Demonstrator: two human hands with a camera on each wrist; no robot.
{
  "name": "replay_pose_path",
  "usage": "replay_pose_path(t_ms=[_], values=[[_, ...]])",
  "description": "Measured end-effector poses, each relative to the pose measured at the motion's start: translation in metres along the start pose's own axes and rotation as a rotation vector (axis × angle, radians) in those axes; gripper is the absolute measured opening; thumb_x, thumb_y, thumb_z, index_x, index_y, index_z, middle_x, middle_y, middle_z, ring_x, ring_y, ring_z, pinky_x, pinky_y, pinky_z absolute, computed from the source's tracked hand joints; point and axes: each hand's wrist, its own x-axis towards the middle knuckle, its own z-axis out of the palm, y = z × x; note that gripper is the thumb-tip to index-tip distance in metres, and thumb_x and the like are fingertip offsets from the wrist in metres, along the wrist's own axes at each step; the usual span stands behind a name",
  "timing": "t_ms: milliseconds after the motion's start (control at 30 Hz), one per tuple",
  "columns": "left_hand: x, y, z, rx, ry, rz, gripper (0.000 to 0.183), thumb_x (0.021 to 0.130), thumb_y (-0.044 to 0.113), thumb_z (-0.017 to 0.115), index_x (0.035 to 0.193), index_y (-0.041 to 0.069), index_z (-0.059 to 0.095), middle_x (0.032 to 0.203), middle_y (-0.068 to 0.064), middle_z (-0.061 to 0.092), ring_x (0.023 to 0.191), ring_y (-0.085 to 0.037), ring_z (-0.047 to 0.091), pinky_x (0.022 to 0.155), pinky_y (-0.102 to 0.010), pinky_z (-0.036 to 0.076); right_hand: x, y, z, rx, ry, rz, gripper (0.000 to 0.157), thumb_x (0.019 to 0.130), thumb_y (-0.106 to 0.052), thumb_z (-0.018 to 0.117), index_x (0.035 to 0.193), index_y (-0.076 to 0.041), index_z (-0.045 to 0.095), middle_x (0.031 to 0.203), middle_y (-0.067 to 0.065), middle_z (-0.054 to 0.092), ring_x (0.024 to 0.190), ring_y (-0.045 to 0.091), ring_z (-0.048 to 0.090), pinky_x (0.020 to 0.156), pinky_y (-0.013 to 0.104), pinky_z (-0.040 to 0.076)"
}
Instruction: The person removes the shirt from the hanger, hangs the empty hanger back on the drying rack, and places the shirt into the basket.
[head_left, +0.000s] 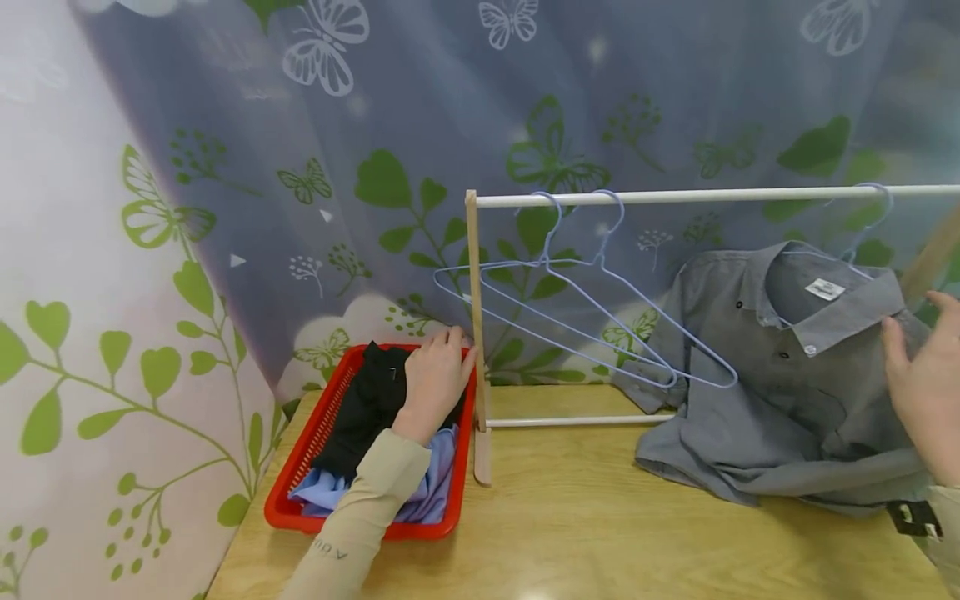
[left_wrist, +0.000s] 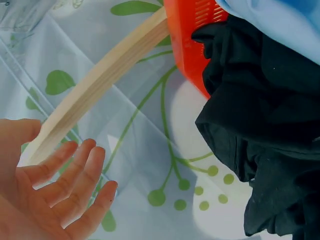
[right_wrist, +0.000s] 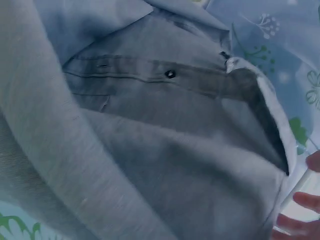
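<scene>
My left hand [head_left: 437, 379] is over the red basket [head_left: 279, 500], beside the wooden post [head_left: 475, 308] of a clothes rack. In the left wrist view its fingers [left_wrist: 75, 185] are loosely spread with nothing between them. Black clothing [head_left: 367, 417] and light blue clothing [head_left: 438, 475] lie in the basket. A grey button-up shirt [head_left: 817, 400] hangs at the right on a light purple hanger [head_left: 873, 218], its lower part slumped on the table. Close by the shirt's collar and shoulder is my right hand [head_left: 930, 383], thumb and fingers apart.
Two bare light purple hangers [head_left: 552, 262] hang from the white rail [head_left: 675, 197], left of the shirt. A lower white bar [head_left: 577, 422] runs just above the wooden table [head_left: 570, 525]. Patterned curtain fabric [head_left: 420, 108] stands behind the rack.
</scene>
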Motion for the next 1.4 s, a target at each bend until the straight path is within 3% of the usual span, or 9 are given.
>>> replay_pose_path(t_ms=[133,267,367,433,567,867,1033,1233,1400], values=[[0.002,0.006,0.008,0.028,-0.002,0.033,0.033,0.098,0.041,0.067,0.101,0.008,0.067,0.081,-0.009,0.066,0.061,-0.026,0.062,0.049,-0.035,0.05,-0.005,0.011,0.002,0.062,-0.043,0.055,0.042,0.109,-0.014,0.037,0.14,0.015,0.04,0.128,0.045,0.044,0.118,0.062,0.043,0.096,0.07,0.032],[0.004,0.009,0.012,0.046,0.013,0.045,0.029,0.098,0.037,0.069,0.097,0.008,0.067,0.077,-0.008,0.063,0.061,-0.025,0.062,0.049,-0.034,0.05,-0.007,0.017,0.003,0.078,-0.044,-0.047,0.03,0.108,-0.005,0.036,0.12,0.02,0.046,0.102,0.047,0.051,0.088,0.065,0.049,0.071,0.066,0.036],[0.005,0.009,0.013,0.057,0.036,0.051,0.028,0.097,0.035,0.07,0.094,0.008,0.066,0.074,-0.008,0.062,0.058,-0.024,0.06,0.047,-0.034,0.049,-0.005,0.02,0.002,0.068,-0.011,-0.172,0.019,0.104,0.001,0.041,0.112,0.018,0.047,0.085,0.044,0.052,0.064,0.061,0.047,0.049,0.05,0.032],[0.005,0.008,0.013,0.06,0.052,0.056,0.028,0.097,0.035,0.07,0.092,0.007,0.066,0.073,-0.008,0.062,0.058,-0.024,0.06,0.046,-0.034,0.048,-0.003,0.022,0.001,0.083,-0.007,-0.232,0.015,0.101,0.004,0.044,0.109,0.016,0.045,0.072,0.04,0.048,0.047,0.053,0.04,0.043,0.039,0.024],[0.005,0.008,0.014,0.069,0.068,0.07,0.028,0.097,0.034,0.07,0.091,0.007,0.066,0.073,-0.008,0.062,0.059,-0.024,0.061,0.046,-0.034,0.049,-0.003,0.022,-0.001,0.07,-0.05,-0.231,0.014,0.101,0.004,0.042,0.111,0.014,0.043,0.059,0.033,0.041,0.038,0.038,0.034,0.039,0.037,0.021],[0.006,0.008,0.017,0.119,0.063,0.086,0.029,0.095,0.036,0.072,0.091,0.008,0.068,0.081,-0.007,0.067,0.075,-0.026,0.065,0.066,-0.035,0.054,-0.008,0.014,-0.004,-0.008,-0.026,-0.188,0.017,0.106,0.0,0.038,0.117,0.013,0.042,0.058,0.039,0.041,0.042,0.052,0.039,0.037,0.047,0.022],[0.006,0.006,0.019,0.124,0.073,0.093,0.029,0.094,0.036,0.074,0.091,0.007,0.069,0.083,-0.008,0.069,0.081,-0.027,0.066,0.072,-0.036,0.054,-0.004,0.014,-0.004,0.088,0.031,-0.191,0.019,0.106,0.002,0.037,0.116,0.018,0.041,0.091,0.045,0.044,0.084,0.064,0.042,0.07,0.066,0.031],[0.006,0.005,0.02,0.113,0.053,0.092,0.029,0.095,0.036,0.072,0.091,0.007,0.069,0.083,-0.008,0.069,0.082,-0.027,0.066,0.073,-0.037,0.054,-0.004,0.013,-0.007,0.183,0.085,-0.178,0.032,0.11,-0.009,0.033,0.118,0.02,0.042,0.111,0.045,0.04,0.105,0.063,0.037,0.092,0.067,0.027],[0.007,0.005,0.02,0.112,0.028,0.083,0.029,0.096,0.035,0.071,0.092,0.007,0.069,0.084,-0.008,0.069,0.084,-0.027,0.066,0.074,-0.038,0.054,-0.007,0.017,-0.01,0.021,0.195,-0.251,0.044,0.112,-0.02,0.031,0.128,0.018,0.046,0.121,0.041,0.047,0.11,0.058,0.044,0.102,0.063,0.034]])
